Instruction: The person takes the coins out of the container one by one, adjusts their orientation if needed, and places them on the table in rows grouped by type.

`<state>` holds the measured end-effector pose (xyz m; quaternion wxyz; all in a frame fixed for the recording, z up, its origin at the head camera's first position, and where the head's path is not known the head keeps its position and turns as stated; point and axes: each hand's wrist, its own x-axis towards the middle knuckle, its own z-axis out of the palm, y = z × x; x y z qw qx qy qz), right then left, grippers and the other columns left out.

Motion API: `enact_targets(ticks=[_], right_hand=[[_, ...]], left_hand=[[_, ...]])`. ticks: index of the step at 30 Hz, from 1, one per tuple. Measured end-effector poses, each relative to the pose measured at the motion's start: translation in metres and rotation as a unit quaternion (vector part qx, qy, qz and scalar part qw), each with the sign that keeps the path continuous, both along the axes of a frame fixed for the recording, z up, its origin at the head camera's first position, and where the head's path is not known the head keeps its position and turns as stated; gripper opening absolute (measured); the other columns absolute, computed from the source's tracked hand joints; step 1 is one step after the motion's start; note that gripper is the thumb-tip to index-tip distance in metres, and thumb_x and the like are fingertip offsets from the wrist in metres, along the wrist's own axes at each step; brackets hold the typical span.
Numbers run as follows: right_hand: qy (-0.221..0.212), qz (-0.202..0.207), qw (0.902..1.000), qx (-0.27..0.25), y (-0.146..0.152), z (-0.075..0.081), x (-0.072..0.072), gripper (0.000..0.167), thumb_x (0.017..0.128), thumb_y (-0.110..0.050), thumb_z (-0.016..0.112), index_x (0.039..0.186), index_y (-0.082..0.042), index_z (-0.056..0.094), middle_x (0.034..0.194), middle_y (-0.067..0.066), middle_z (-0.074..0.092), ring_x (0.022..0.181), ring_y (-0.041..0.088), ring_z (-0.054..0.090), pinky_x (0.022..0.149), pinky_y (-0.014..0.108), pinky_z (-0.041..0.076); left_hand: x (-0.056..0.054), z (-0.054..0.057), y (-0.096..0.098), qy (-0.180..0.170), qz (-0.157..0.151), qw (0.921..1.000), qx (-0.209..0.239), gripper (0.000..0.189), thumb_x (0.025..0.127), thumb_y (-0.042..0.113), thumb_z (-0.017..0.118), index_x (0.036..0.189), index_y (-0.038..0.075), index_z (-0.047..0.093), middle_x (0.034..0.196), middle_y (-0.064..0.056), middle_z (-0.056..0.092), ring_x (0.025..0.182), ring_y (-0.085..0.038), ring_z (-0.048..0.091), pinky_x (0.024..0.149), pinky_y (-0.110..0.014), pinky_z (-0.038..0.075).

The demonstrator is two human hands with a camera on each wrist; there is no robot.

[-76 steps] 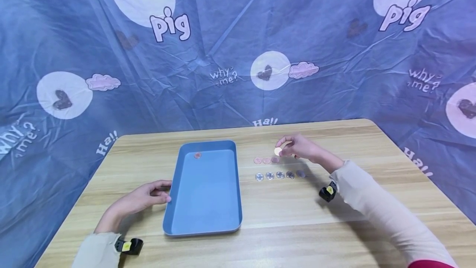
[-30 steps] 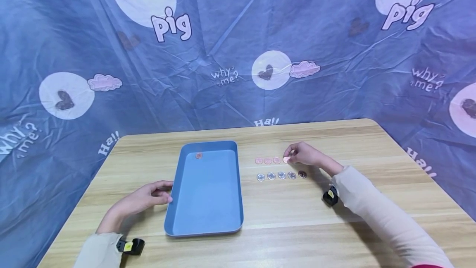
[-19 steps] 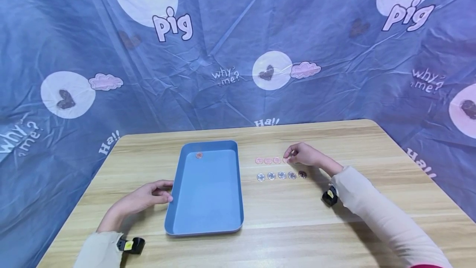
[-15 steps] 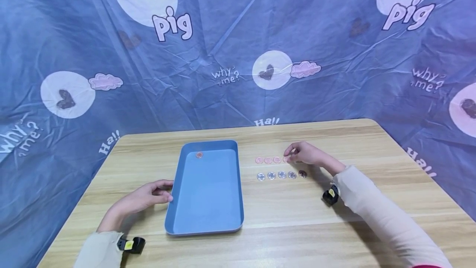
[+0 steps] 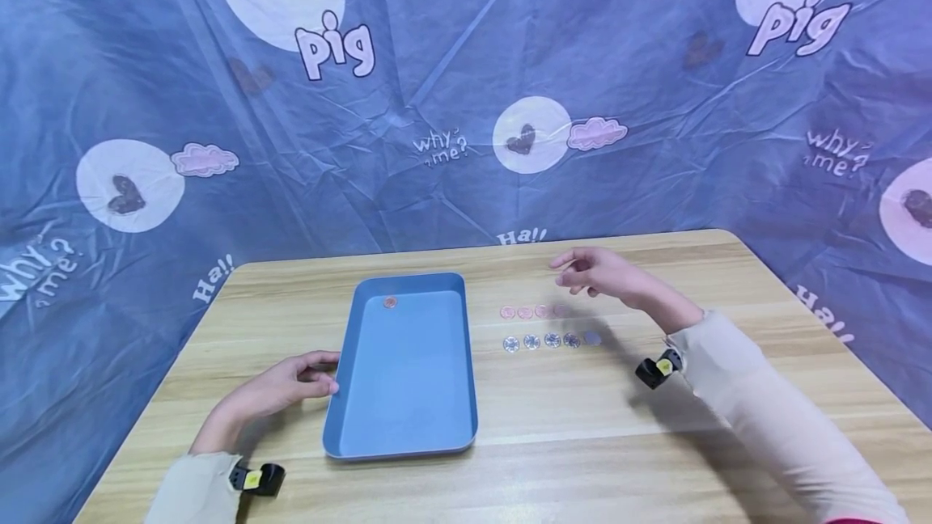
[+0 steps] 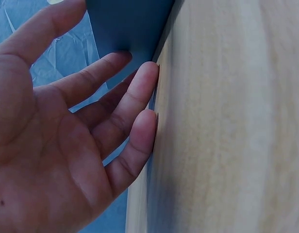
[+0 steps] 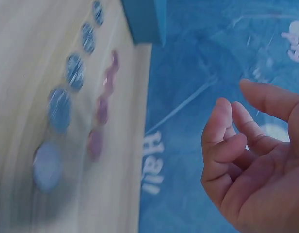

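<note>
My left hand (image 5: 280,388) rests at the left wall of a blue rectangular tray (image 5: 400,445), thumb and fingertips touching it; the left wrist view shows the fingers relaxed, some with tips on the tabletop. Inside the tray, near its far end, lies one copper coin (image 5: 390,302). My right hand (image 5: 607,275) is raised over the table, its fingers loosely bent and holding nothing. Below it runs a row of copper coins (image 5: 525,312), the rightmost in the hand's shadow. Nearer to me lies a row of several silver coins (image 5: 552,340), also seen in the right wrist view (image 7: 59,109).
The wooden table (image 5: 582,443) ends at the back against a blue printed cloth (image 5: 408,103). The tray stands left of both coin rows. A black wrist camera (image 5: 258,479) sits on the left wrist and another camera (image 5: 658,369) on the right.
My right hand has set a coin at the right end of the copper row, let go of it, and lifted up and back. The left hand and tray have stayed in place.
</note>
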<state>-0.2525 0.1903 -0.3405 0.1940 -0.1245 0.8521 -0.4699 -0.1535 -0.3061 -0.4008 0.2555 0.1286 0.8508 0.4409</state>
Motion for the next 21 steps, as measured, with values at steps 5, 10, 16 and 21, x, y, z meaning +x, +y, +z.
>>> enact_targets(ticks=[5, 10, 16, 21], right_hand=[[-0.008, 0.023, 0.9995, -0.023, -0.016, 0.015, 0.003, 0.043, 0.093, -0.019, 0.061, 0.131, 0.000, 0.051, 0.094, -0.003, 0.064, 0.084, 0.016, 0.057, 0.066, 0.025, 0.045], [0.003, 0.038, 0.9976, -0.059, -0.034, 0.032, 0.006, 0.040, 0.096, -0.017, 0.057, 0.131, 0.000, 0.050, 0.095, -0.004, 0.063, 0.080, 0.013, 0.058, 0.063, 0.023, 0.045], [-0.007, 0.049, 0.9940, -0.098, -0.057, 0.044, 0.010, 0.040, 0.098, -0.016, 0.054, 0.134, 0.000, 0.048, 0.096, -0.006, 0.065, 0.079, 0.011, 0.058, 0.062, 0.021, 0.044], [-0.014, 0.060, 0.9901, -0.126, -0.078, 0.053, 0.012, 0.040, 0.097, -0.017, 0.055, 0.134, -0.002, 0.049, 0.098, -0.005, 0.066, 0.079, 0.013, 0.059, 0.062, 0.021, 0.043]], left_hand=[[0.000, 0.000, 0.000, -0.004, 0.003, 1.0000, 0.002, 0.068, 0.094, 0.028, 0.063, 0.144, -0.009, 0.035, 0.132, -0.023, 0.054, 0.110, -0.021, 0.057, 0.088, -0.026, 0.047], [0.000, 0.001, 0.001, 0.002, 0.002, 1.0000, -0.004, 0.068, 0.094, 0.028, 0.063, 0.143, -0.009, 0.035, 0.131, -0.023, 0.055, 0.110, -0.022, 0.057, 0.090, -0.029, 0.046], [0.000, 0.001, 0.001, -0.001, 0.003, 1.0000, 0.000, 0.068, 0.093, 0.028, 0.063, 0.143, -0.009, 0.035, 0.132, -0.024, 0.054, 0.110, -0.021, 0.057, 0.089, -0.026, 0.046], [0.000, 0.000, 0.000, -0.006, 0.001, 0.9999, 0.011, 0.068, 0.094, 0.027, 0.063, 0.143, -0.010, 0.035, 0.132, -0.024, 0.054, 0.109, -0.021, 0.057, 0.086, -0.018, 0.046]])
